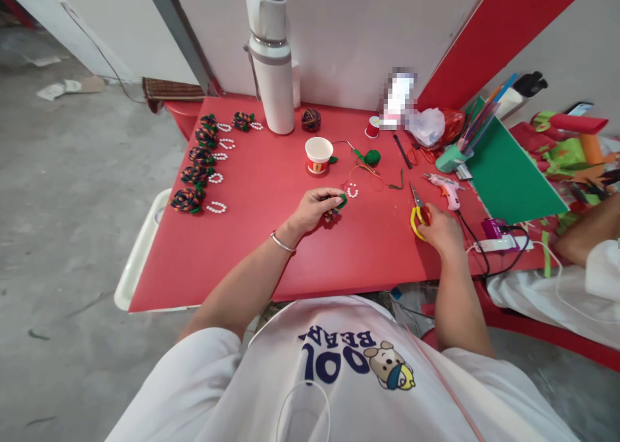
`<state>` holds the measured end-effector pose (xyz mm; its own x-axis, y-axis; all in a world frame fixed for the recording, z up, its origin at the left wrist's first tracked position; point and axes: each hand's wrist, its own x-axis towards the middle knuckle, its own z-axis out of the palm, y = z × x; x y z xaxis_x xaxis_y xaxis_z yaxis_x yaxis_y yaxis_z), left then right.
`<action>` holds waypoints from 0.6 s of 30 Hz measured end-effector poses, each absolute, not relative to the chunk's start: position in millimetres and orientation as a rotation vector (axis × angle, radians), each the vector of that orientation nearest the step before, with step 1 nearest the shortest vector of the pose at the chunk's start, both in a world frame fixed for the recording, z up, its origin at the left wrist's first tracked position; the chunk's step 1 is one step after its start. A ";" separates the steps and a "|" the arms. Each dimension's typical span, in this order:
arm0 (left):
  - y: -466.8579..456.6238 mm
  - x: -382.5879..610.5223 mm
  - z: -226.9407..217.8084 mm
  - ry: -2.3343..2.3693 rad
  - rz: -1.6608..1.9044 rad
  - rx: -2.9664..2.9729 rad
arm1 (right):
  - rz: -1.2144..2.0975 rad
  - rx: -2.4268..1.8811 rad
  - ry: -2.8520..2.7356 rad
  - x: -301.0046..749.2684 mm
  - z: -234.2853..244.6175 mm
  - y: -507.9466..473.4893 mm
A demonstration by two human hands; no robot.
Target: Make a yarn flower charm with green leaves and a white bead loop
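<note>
My left hand [317, 208] pinches a small crocheted yarn piece [331, 215] in mixed dark colours with a green part; my fingers partly hide it. A loop of white beads [352, 190] lies just beyond my fingertips. My right hand [442, 229] has its fingers on the yellow handles of a pair of scissors [417, 217], whose blades point away from me. Left on the table, several multicoloured crocheted pieces [186, 199] form a column, with white bead loops [216, 207] beside them. Between my hands and the wall are a paper cup [318, 154] and a green yarn ball [372, 157].
A tall white flask [274, 73] and a multicoloured yarn ball [310, 119] stand at the back. To the right are a pink glue gun [446, 189], a pen cup [450, 159], a green board [513, 177] and a power strip [498, 243]. Another person's arm [588, 232] is at far right.
</note>
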<state>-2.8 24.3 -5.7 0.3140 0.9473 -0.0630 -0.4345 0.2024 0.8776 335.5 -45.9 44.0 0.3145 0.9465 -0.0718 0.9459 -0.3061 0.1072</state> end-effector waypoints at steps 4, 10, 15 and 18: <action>24.4 -4.2 -2.8 0.694 1.107 0.903 | 0.026 2.498 1.689 343.8 46.7 -50.3; 18.9 -11.1 14.0 0.679 1.125 1.122 | -0.027 2.568 2.394 318.6 51.1 -67.5; 20.1 -14.8 17.4 0.654 1.141 1.294 | -0.471 2.132 2.886 263.3 58.7 -66.3; 23.3 -16.7 15.2 0.606 1.135 1.351 | -0.492 1.979 2.929 244.7 60.5 -58.3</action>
<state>-16.7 23.3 15.2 0.3863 0.8856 0.2580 -0.2783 -0.1547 0.9479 244.7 -58.3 60.5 -0.3227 0.9264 0.1940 0.8122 0.3762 -0.4459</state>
